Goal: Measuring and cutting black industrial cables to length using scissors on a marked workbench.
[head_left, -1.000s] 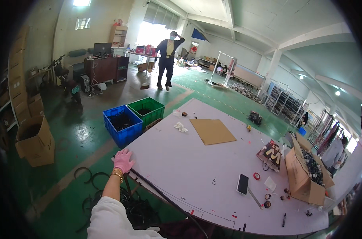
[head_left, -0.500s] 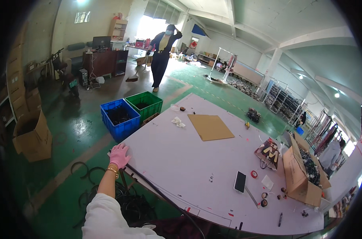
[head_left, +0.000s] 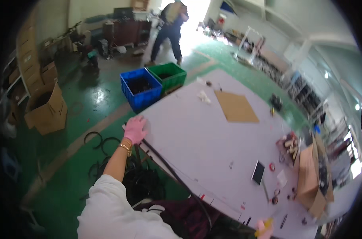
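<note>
In a pink glove, my left hand (head_left: 135, 130) is closed over the end of a long black strip (head_left: 168, 166) at the table's left corner. From there the strip runs along the near edge of the pale table (head_left: 197, 143) and bends down off it toward me. My right hand (head_left: 264, 230), also gloved in pink, shows at the lower rim, over the near edge. It is closed on a small yellow object (head_left: 262, 224), too blurred to tell its kind. Beneath my left arm, a heap of black strips (head_left: 143, 181) lies on the floor.
Beyond my left hand stand a blue crate (head_left: 139, 95) and a green crate (head_left: 171, 75). A person (head_left: 171, 34) stands behind them. On the table lie a cardboard sheet (head_left: 236, 106), a phone (head_left: 258, 172), tape rolls (head_left: 272, 166) and a cardboard box (head_left: 308, 175).
My right hand has come into view at the lower right with the yellow object. My view has tilted and shifted; the left hand stays at the corner. The person has come nearer the crates.
</note>
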Demonstrator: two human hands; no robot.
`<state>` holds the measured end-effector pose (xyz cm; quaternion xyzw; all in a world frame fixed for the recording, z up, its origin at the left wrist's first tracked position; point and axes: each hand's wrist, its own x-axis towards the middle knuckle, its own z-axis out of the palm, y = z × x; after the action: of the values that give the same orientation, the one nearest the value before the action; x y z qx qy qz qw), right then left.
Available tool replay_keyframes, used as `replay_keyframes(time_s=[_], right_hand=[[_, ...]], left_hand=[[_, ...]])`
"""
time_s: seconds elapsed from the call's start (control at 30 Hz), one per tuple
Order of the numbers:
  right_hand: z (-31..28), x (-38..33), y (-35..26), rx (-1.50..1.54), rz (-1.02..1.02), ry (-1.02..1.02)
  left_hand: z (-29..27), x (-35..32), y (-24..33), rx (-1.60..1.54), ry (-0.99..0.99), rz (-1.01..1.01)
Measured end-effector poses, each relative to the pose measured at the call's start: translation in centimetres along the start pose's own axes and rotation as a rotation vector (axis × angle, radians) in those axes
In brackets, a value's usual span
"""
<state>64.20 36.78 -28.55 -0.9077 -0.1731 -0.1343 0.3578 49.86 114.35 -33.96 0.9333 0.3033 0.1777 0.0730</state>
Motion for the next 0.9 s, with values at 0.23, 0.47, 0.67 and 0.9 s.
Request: replay_keyframes(time_s=[0.23, 0.47, 0.67, 0.9], right_hand=[[12.4, 4.8, -16.6, 0.028, 0.055, -0.188], [16.5, 4.2, -19.3, -0.112, -0.357, -0.258], [18.3, -0.5, -21.3, -0.205, -0.408, -0.41], [20.8, -3.7, -18.9, -0.35, -0.356, -0.411]], left_hand=[[-0.4, 0.5, -1.5, 0.059, -0.001, 0.005], [0.8, 0.8, -1.0, 0.08, 0.011, -0.002], [0.0, 0.2, -1.6, 0.096, -0.003, -0.005], [0.1, 0.5, -0.9, 0.067, 0.008, -0.014]])
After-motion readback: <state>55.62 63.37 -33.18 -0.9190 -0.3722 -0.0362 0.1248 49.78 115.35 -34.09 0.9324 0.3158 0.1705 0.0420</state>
